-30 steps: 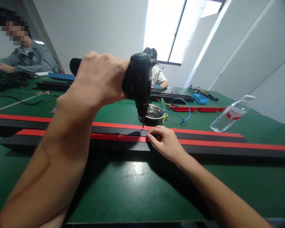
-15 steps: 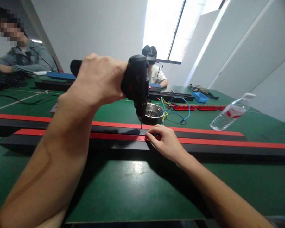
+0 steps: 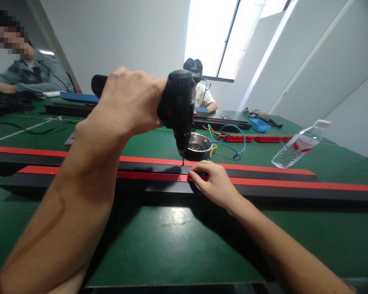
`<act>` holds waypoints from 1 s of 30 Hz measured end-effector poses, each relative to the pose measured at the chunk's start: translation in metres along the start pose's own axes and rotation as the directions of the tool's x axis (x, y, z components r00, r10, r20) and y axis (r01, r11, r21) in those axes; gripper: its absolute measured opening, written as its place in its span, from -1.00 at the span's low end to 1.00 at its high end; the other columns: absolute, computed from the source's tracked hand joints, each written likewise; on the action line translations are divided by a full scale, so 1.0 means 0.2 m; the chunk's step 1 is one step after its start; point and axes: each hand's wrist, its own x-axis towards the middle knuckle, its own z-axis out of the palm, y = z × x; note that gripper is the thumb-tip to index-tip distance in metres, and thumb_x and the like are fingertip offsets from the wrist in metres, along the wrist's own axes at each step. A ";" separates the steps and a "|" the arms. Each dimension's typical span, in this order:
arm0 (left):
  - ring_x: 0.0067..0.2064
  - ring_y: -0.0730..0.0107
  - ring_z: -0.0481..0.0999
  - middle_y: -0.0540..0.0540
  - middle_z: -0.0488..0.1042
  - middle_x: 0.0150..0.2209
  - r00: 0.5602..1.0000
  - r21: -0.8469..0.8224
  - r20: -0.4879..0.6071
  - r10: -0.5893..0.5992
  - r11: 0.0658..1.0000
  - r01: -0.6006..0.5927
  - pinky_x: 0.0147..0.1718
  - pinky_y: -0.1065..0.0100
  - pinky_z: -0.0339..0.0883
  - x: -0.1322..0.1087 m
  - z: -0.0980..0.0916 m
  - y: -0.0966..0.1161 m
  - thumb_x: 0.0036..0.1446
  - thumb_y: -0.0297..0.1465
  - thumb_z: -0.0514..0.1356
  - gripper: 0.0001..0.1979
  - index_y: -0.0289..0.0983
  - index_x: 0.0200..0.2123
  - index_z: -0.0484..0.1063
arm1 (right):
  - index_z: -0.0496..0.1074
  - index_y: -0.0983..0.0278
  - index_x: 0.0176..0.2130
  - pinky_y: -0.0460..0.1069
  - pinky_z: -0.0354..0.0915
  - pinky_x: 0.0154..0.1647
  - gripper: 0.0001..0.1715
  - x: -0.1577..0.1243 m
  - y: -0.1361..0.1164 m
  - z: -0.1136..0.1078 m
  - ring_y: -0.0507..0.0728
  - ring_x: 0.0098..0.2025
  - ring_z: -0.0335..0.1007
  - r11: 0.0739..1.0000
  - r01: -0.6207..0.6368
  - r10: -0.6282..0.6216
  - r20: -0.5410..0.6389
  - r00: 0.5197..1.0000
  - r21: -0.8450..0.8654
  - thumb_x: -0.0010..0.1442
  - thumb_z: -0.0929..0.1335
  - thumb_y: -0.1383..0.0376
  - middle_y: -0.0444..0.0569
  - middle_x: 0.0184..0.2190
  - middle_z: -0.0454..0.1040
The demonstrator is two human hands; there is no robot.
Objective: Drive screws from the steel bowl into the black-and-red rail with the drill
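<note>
My left hand (image 3: 131, 102) is wrapped round the grip of a black cordless drill (image 3: 179, 106), held with its nose down. The drill's thin bit (image 3: 183, 158) points down at the red strip of the far black-and-red bar (image 3: 147, 162), its tip at or just above the strip. Just right of the bit, my right hand (image 3: 213, 181) rests over the two bars, fingers curled and thumb close to the index finger. Whatever lies between those fingertips is hidden. The near black-and-red bar (image 3: 263, 188) runs under this hand, with small screws or holes along its strip.
Behind the bit stands a metal bowl (image 3: 199, 143) of small dark screws. Coloured wires (image 3: 233, 143), red strips (image 3: 265, 139), a blue basket (image 3: 259, 125) and a tilted water bottle (image 3: 297, 145) are to the right. Two people sit across the green table (image 3: 178, 245).
The drill has shifted very slightly to the right at its top, while its bit stays at the same spot. My right hand has not moved.
</note>
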 end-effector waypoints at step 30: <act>-0.03 -0.27 0.63 -0.34 0.63 -0.09 1.000 0.013 0.007 0.021 1.000 -0.021 -0.06 -0.11 0.38 0.00 -0.02 0.01 0.26 0.01 0.10 -0.46 -0.17 0.13 0.52 | 0.61 0.23 -0.27 0.07 0.36 -0.11 -0.86 0.01 -0.01 0.00 0.17 -0.20 0.51 1.000 -0.001 0.001 0.007 1.000 -0.005 0.34 0.42 0.36 0.00 -0.26 0.63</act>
